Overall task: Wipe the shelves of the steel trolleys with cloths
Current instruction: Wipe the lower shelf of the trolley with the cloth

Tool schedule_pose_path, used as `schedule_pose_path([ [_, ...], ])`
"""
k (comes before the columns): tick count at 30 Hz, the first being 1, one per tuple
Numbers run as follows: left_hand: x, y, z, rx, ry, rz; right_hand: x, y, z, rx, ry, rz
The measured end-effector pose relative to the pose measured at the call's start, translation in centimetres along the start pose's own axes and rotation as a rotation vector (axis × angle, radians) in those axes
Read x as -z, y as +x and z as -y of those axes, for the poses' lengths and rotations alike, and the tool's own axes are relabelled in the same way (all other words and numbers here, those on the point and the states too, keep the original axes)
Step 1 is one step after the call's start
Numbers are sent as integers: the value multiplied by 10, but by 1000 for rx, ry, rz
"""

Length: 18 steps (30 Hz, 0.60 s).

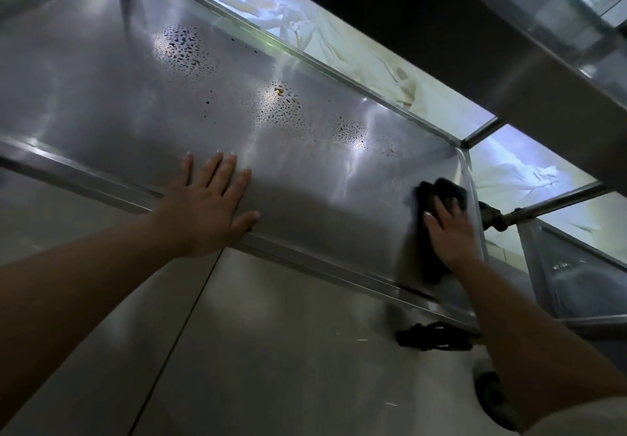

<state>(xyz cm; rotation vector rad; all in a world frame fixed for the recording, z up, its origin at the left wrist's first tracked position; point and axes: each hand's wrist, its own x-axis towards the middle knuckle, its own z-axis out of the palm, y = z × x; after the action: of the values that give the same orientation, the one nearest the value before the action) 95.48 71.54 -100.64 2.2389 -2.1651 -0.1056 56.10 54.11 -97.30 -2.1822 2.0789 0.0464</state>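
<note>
Glossy steel shelf (135, 96) (wet patches); dark cloth (431, 205)

The steel trolley shelf (101, 96) is beaded with water droplets (183, 50) and yellowish crumbs (280, 91) toward its far rim, a dark cloth (437, 198) is pressed flat at its right corner, and a spread left hand (210, 203) is laid on its near edge.

Wet steel shelf (135, 106), dark cloth (431, 198) at its right corner

Dim, tilted wide-angle view; glare patches on steel shelf (305, 137), blurred edges.
</note>
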Motion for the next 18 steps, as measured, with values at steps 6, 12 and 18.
schedule_pose_path([
  [6,1,-5,-8,17,-21,-27,-12,-29,78,-237,46,-62],
  [12,6,-11,12,23,-88,17,-11,-53,208,493,-42,134],
  [18,10,-27,125,254,-75,54,-12,-49,193,555,-125,-9],
])
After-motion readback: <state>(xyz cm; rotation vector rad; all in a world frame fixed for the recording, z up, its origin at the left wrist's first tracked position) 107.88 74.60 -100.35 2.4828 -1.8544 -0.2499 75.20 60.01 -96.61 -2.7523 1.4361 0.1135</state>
